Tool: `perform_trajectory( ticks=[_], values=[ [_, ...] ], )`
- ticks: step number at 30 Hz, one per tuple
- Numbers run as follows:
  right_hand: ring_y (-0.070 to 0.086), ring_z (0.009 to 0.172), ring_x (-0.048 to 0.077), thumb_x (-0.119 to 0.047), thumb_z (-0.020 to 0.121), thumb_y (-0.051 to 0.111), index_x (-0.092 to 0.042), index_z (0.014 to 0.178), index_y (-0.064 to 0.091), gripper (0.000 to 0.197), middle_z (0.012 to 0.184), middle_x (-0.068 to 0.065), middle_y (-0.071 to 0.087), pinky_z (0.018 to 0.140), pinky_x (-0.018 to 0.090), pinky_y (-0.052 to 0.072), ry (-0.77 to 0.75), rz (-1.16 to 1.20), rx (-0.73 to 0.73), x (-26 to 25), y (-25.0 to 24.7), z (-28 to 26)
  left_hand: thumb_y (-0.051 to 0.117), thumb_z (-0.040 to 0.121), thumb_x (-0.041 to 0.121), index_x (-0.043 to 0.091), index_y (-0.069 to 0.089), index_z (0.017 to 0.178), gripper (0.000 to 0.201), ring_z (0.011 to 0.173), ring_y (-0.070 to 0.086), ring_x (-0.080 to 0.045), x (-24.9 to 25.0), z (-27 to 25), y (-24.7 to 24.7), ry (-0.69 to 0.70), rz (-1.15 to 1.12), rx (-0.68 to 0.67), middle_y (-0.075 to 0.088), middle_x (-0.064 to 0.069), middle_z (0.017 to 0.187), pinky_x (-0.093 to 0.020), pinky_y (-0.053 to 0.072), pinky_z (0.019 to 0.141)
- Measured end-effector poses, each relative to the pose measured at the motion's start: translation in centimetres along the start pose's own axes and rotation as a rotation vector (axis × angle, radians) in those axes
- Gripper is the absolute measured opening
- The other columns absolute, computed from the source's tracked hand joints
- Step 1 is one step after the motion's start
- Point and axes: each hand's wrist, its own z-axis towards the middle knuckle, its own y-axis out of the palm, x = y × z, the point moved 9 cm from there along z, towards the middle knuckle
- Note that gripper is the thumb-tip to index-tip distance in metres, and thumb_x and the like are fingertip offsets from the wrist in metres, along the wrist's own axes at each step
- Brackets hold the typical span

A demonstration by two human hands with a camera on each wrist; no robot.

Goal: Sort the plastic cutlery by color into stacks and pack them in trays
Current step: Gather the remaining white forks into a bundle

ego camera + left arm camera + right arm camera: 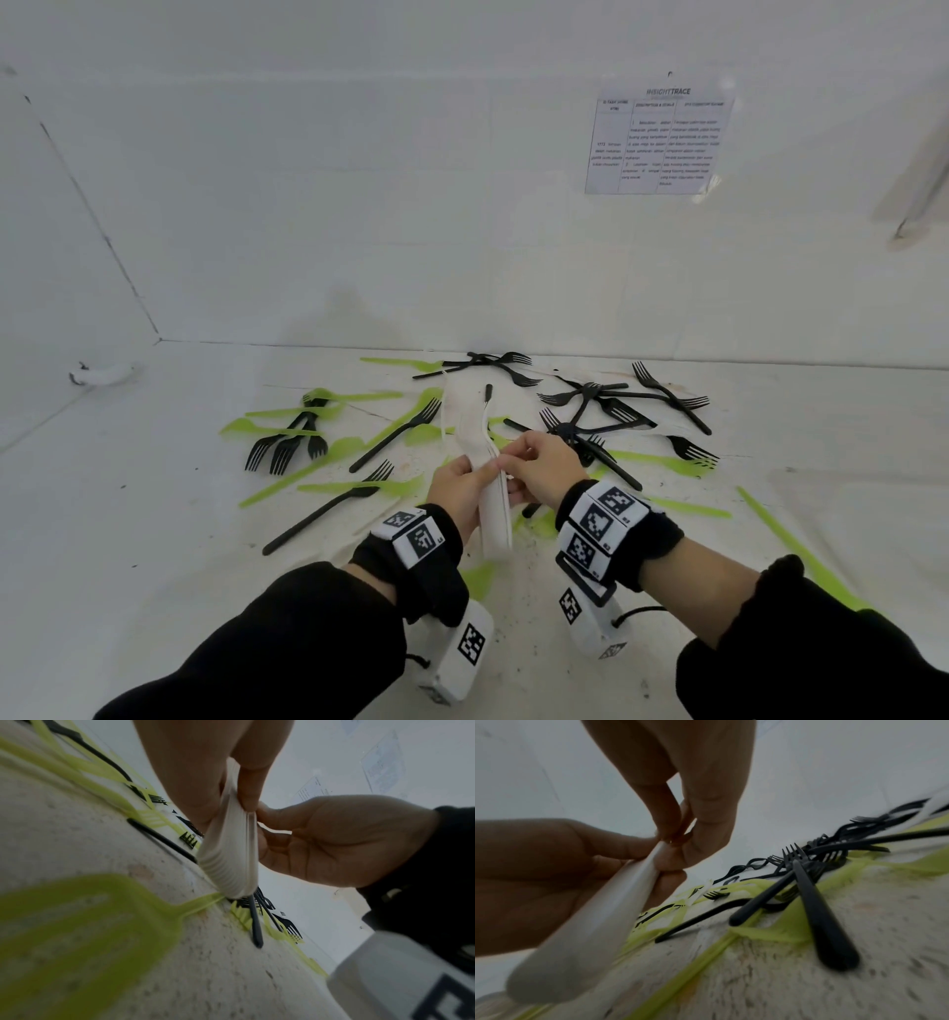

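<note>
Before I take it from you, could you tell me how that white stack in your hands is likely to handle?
The white cutlery stack is many thin nested pieces, so it probably fans apart unless squeezed. Both the left hand and right hand pinch it, which suggests it slips. It looks light and slightly flexible.

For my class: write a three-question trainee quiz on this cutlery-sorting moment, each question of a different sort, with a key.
1. True or false: both the left hand and the right hand hold the stack of white plastic cutlery.
2. Which colours of plastic forks lie loose on the white speckled tabletop? A. red and blue B. black and lime green C. only white
3. Fill in: the printed paper sheet hangs on the ____.

Key: 1 true; 2 B; 3 wall.
</note>
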Motion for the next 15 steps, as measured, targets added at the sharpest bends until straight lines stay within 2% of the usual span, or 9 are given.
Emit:
perform_trajectory(
  ticks=[3,6,7,8,9,10,11,13,15],
  values=[
    [0.066,0.075,0.028,-0.01,0.086,0.06,-0.019,0.07,0.055,0.019,0.076,0.004,0.061,0.078,0.046,0.057,-0.022,-0.072,0.03,-0.5,0.5,0.5,0.046,0.095,-0.001,-0.009,0.054,0.108,0.017,0.076,0.064,-0.031,0.5,0.1,-0.1,-0.029,-0.035,-0.038,0.062,-0.024,0.092,-0.035,0.06,0.061],
    [0.065,0.071,0.025,-0.006,0.086,0.057,-0.019,0.071,0.057,0.02,0.075,0.003,0.061,0.075,0.044,0.057,-0.015,-0.117,0.002,-0.8,1.1,1.1,0.049,0.093,-0.002,-0.007,0.056,0.106,0.016,0.081,0.063,-0.029,0.8,0.6,-0.6,-0.047,0.012,-0.056,0.062,-0.023,0.097,-0.034,0.06,0.064],
    [0.062,0.068,0.02,-0.004,0.086,0.055,-0.018,0.072,0.058,0.021,0.074,0.001,0.06,0.071,0.039,0.058,-0.008,-0.107,-0.049,-1.0,1.6,1.3,0.051,0.092,-0.003,-0.004,0.058,0.105,0.015,0.079,0.062,-0.027,1.0,0.9,-1.1,-0.039,0.043,-0.037,0.062,-0.021,0.095,-0.033,0.06,0.065],
    [0.058,0.065,0.012,-0.003,0.087,0.054,-0.02,0.073,0.059,0.022,0.073,-0.003,0.058,0.065,0.03,0.055,-0.007,-0.123,-0.108,-1.3,2.2,1.6,0.052,0.091,-0.003,-0.002,0.058,0.104,0.014,0.074,0.061,-0.024,1.2,1.2,-1.8,-0.031,0.07,-0.004,0.061,-0.018,0.09,-0.032,0.059,0.063],
    [0.053,0.064,0.006,-0.004,0.087,0.053,-0.022,0.073,0.06,0.024,0.073,-0.007,0.057,0.06,0.019,0.048,-0.023,-0.186,-0.147,-1.8,2.5,2.1,0.053,0.091,-0.002,-0.001,0.058,0.103,0.013,0.07,0.059,-0.022,1.3,1.4,-2.5,-0.029,0.086,0.03,0.06,-0.015,0.085,-0.03,0.059,0.061],
    [0.051,0.065,0.003,-0.005,0.087,0.052,-0.024,0.074,0.062,0.025,0.074,-0.009,0.057,0.058,0.013,0.041,-0.05,-0.263,-0.157,-2.5,2.6,2.7,0.053,0.091,-0.002,0.0,0.058,0.1,0.011,0.067,0.058,-0.021,1.4,1.7,-3.1,-0.031,0.091,0.061,0.058,-0.014,0.081,-0.03,0.058,0.059],
    [0.053,0.07,0.005,-0.005,0.087,0.051,-0.022,0.08,0.066,0.024,0.079,-0.008,0.06,0.059,0.011,0.039,-0.08,-0.342,-0.139,-3.1,2.6,3.7,0.053,0.091,-0.002,0.002,0.058,0.096,0.008,0.065,0.056,-0.021,1.5,2.0,-3.6,-0.036,0.087,0.081,0.056,-0.014,0.078,-0.029,0.057,0.058],
    [0.058,0.096,0.015,-0.003,0.088,0.044,-0.014,0.101,0.068,0.029,0.102,0.001,0.065,0.075,0.015,0.043,-0.128,-0.515,-0.078,-4.3,2.6,6.3,0.053,0.091,-0.003,0.004,0.057,0.092,0.008,0.063,0.055,-0.022,1.6,2.4,-4.3,-0.047,0.088,0.109,0.055,-0.013,0.076,-0.03,0.056,0.058],
    [0.051,0.117,0.02,0.001,0.091,0.036,-0.014,0.123,0.057,0.042,0.124,0.007,0.057,0.096,0.023,0.039,-0.188,-0.708,-0.16,-4.8,4.4,8.4,0.054,0.09,-0.003,0.004,0.057,0.091,0.007,0.063,0.056,-0.023,1.6,2.7,-5.0,-0.057,0.1,0.127,0.055,-0.013,0.075,-0.032,0.056,0.061]
  ],
)
